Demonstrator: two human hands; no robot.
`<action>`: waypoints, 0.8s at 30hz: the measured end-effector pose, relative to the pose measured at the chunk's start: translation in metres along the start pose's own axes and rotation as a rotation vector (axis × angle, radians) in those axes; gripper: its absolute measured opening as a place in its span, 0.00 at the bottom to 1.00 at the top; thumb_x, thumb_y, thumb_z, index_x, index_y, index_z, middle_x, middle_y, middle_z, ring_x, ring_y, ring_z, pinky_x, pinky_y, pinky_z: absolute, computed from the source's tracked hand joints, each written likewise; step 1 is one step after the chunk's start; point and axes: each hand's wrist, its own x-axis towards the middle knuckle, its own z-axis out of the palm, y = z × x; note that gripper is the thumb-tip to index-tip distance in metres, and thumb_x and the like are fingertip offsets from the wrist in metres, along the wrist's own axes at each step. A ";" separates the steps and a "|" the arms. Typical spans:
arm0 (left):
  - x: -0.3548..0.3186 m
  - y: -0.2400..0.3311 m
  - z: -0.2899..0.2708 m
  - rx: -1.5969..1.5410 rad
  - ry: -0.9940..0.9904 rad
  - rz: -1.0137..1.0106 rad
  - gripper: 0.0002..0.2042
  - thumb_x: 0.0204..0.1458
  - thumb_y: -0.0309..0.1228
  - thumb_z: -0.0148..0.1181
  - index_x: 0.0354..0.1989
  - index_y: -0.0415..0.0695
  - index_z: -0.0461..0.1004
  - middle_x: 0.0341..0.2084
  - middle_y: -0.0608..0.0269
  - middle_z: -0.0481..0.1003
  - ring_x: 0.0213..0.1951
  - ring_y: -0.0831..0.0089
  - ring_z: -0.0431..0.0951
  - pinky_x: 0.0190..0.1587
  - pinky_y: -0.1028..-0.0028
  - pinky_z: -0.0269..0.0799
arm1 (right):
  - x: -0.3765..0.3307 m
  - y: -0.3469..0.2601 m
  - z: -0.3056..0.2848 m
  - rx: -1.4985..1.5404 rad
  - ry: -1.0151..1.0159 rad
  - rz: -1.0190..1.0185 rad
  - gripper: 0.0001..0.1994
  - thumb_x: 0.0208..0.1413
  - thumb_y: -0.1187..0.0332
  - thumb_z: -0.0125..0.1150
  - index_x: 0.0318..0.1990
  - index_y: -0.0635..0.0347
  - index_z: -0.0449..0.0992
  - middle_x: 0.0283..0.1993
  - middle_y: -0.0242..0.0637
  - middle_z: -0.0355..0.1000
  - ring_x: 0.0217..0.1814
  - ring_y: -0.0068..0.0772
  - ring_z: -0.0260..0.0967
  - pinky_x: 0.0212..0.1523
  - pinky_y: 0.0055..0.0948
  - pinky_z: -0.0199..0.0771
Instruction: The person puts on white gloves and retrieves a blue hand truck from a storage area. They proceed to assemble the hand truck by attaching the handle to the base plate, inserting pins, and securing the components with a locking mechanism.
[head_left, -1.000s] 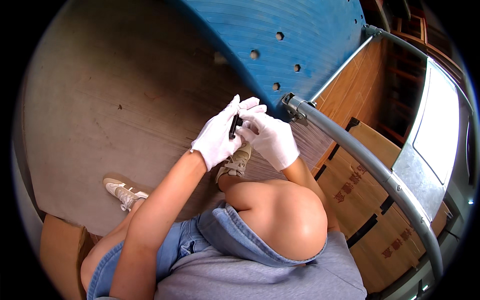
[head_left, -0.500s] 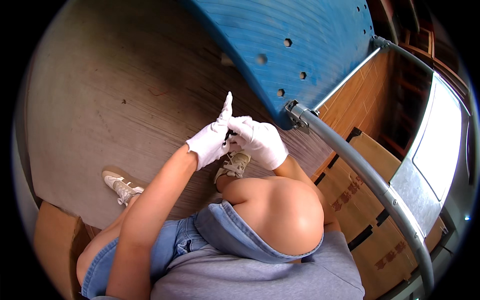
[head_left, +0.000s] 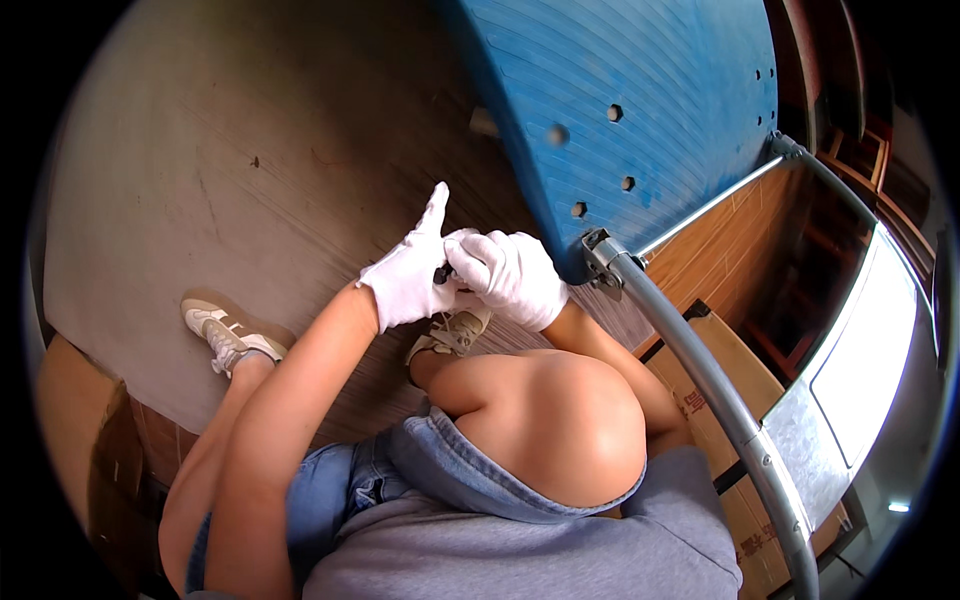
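The person's left hand [head_left: 403, 280] and right hand [head_left: 520, 285], both in white gloves, meet above the bent knee [head_left: 565, 420]. Between them is a small black piece [head_left: 442, 273], mostly hidden, with only dark bits showing between the left palm and the right fingers [head_left: 472, 262]. The left fingers [head_left: 434, 210] reach out straight, away from the body; whether any of them grip the piece I cannot tell. The right fingers are curled in toward the left palm, against or right beside the piece; their tips are hidden, so how firmly they have hold of it I cannot tell. Beyond the hands, to the right, is a blue board [head_left: 670, 110] with round holes, its near corner beside a metal clamp [head_left: 603, 262] at the end of a grey tube [head_left: 690, 365]. The tube curves down past a shiny metal sheet [head_left: 850, 370] and some cardboard boxes [head_left: 740, 365]. Another box [head_left: 70, 415] stands at lower left. Two pale shoes [head_left: 222, 328] rest on the grey-brown floor [head_left: 170, 210], one partly behind the gloves.
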 end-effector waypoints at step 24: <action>0.024 0.051 0.031 0.104 0.138 -0.375 0.18 0.56 0.45 0.57 0.35 0.38 0.73 0.22 0.67 0.71 0.24 0.83 0.68 0.29 0.80 0.66 | -0.062 -0.019 0.047 0.347 0.536 0.672 0.07 0.51 0.72 0.64 0.38 0.55 0.77 0.31 0.39 0.73 0.29 0.41 0.71 0.29 0.32 0.72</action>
